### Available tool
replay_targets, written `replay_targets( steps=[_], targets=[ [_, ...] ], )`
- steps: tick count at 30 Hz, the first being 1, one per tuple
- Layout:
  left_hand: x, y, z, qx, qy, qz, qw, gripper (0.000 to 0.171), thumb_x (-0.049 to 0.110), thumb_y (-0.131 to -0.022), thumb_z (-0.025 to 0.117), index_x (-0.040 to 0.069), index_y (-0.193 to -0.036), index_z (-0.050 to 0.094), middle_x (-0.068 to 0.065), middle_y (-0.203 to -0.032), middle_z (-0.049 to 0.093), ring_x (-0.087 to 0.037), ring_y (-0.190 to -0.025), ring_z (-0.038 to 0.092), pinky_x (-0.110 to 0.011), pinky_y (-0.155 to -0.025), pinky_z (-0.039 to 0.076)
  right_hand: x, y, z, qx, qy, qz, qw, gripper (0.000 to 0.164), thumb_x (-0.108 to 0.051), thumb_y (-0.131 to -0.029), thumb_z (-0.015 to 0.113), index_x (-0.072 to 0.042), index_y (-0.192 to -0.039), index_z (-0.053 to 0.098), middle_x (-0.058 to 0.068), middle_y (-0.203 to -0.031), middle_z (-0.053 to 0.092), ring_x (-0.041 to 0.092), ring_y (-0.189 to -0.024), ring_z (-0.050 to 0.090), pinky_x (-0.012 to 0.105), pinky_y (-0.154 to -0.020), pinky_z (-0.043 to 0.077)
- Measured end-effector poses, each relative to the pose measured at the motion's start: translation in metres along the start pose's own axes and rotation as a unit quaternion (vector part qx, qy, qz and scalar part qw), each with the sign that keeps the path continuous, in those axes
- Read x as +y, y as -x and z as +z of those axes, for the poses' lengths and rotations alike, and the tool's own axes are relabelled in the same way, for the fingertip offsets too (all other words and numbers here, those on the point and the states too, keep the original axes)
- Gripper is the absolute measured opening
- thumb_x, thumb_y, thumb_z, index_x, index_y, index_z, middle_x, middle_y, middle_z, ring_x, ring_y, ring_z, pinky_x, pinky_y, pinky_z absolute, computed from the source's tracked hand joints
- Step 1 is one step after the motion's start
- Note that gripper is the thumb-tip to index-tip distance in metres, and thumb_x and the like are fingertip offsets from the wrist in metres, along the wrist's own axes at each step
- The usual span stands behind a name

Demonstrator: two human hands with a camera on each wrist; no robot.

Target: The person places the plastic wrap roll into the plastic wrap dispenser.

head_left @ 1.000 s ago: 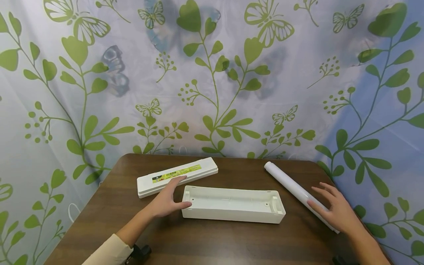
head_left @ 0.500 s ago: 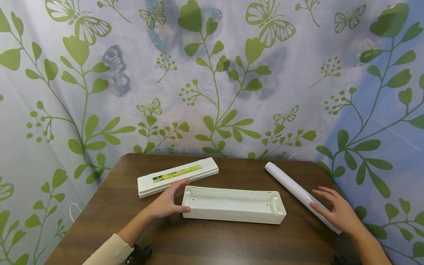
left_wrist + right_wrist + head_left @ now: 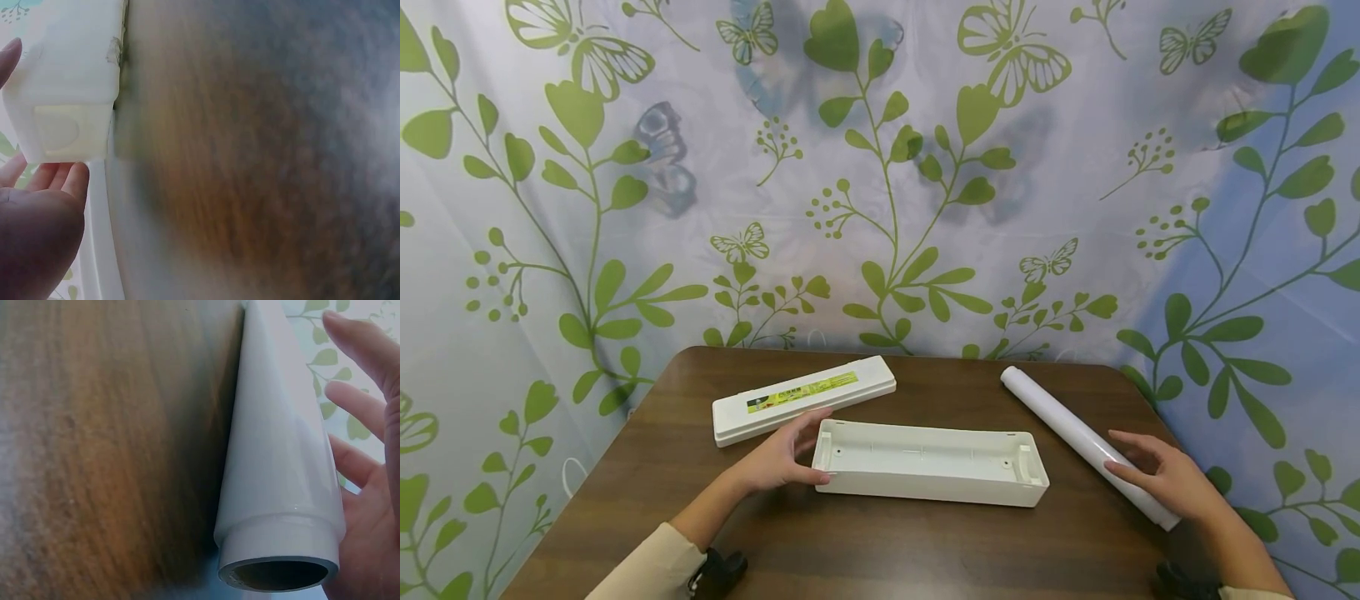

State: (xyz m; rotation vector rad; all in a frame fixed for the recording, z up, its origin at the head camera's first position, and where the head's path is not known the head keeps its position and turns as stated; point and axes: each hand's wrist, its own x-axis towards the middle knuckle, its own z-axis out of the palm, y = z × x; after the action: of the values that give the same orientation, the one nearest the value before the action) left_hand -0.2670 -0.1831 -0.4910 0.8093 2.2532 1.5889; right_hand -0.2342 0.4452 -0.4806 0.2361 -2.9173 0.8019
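A long white plastic box [image 3: 925,487] lies open-topped at the middle of the brown table. My left hand [image 3: 772,460] holds its left end, thumb at the near corner and fingers curled round the far one. In the left wrist view, fingertips meet the box's end [image 3: 69,128]. A glossy white roll of plastic wrap [image 3: 1067,429] lies slanted on the right. Beside its near part is my right hand [image 3: 1172,479], its thumb and index finger reaching over it. The right wrist view shows the roll's hollow core [image 3: 281,575] and loosely bent fingers [image 3: 356,406] beside it.
Behind the box, to the left, a white lid [image 3: 805,400] with a yellow label lies slanted on the table [image 3: 940,554]. A curtain [image 3: 880,167] printed with leaves and butterflies hangs behind the table's far edge.
My left fingers have come down from above the lid's near edge to the box's far-left corner. The right hand has sunk slightly toward the roll, its fingers drawn closer together. Box and roll stay put.
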Motion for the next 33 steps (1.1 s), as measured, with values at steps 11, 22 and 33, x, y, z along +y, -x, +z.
replay_targets(
  steps=[11,22,33],
  targets=[
    [-0.002,-0.001,-0.003,-0.029,0.047,-0.013,0.9984,0.103,0.008,-0.08,0.087,0.003,-0.16,0.024,-0.024,-0.167,0.021,-0.043,-0.153,0.028,-0.045,-0.12,0.033,0.006,-0.007,0.002,-0.036,-0.079,-0.034,0.996,0.06,-0.022,-0.091,0.079,0.004,-0.14,0.057,0.02,-0.119,0.072,-0.006,-0.092,0.064,0.019,-0.07,0.052],
    [-0.005,-0.002,-0.005,-0.039,0.071,-0.016,0.9966,0.105,0.006,-0.08,0.087,0.004,-0.161,0.022,-0.024,-0.169,0.017,-0.044,-0.153,0.027,-0.032,-0.116,0.042,0.012,-0.011,0.002,-0.064,-0.096,-0.021,0.993,0.062,-0.019,-0.088,0.081,0.004,-0.14,0.057,0.021,-0.125,0.07,-0.006,-0.095,0.062,0.018,-0.073,0.05],
    [-0.006,-0.003,-0.006,-0.042,0.081,-0.021,0.9956,0.105,0.005,-0.08,0.087,0.003,-0.161,0.02,-0.025,-0.168,0.016,-0.044,-0.153,0.027,-0.031,-0.114,0.045,0.017,-0.014,0.001,-0.1,-0.132,-0.016,0.986,0.065,-0.016,-0.091,0.078,0.003,-0.146,0.05,0.024,-0.128,0.067,-0.003,-0.097,0.062,0.02,-0.073,0.05]
  ],
)
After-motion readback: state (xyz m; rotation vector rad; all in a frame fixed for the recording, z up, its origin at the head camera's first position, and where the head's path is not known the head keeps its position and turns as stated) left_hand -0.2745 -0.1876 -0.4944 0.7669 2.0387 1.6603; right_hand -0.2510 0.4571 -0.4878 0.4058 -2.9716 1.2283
